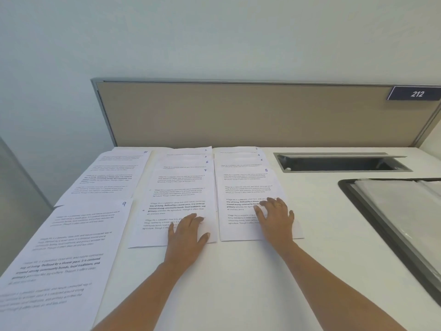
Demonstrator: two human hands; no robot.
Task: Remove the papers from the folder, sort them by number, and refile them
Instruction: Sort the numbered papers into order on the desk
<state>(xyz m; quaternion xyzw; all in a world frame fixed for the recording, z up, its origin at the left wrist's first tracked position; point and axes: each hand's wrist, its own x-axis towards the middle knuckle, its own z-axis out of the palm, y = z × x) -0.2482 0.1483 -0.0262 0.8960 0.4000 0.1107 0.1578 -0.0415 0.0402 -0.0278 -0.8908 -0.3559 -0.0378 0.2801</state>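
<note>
Ten numbered sheets lie spread on the white counter [238,271], out of the folder [379,225], which lies open at the right edge of the frame with clear sleeves showing inside its dark rim. In the centre are two fanned stacks side by side. The left one has sheet 7 [179,194] on top, with the corners marked 1 and 3 and a third number, probably 5 though the handwriting is hard to read, peeking out behind it. The right one has sheet 8 [245,185] on top, with 2, 4 and 6 showing behind. Sheet 9 [71,235] lies alone at lower left, and sheet 10 [107,175] lies behind it at upper left. The left hand [188,232] rests flat on the lower part of sheet 7, fingers straight and together, thumb out to the side, gripping nothing. The right hand [276,217], wearing a ring [278,204], rests on the lower right of sheet 8 with fingers spread and slightly arched, fingertips pressing the paper, also gripping nothing. Behind the counter stands a beige partition [238,115] with a dark sign [415,93] reading 212, and an open hatch [338,162] is set into the counter above the folder.
</note>
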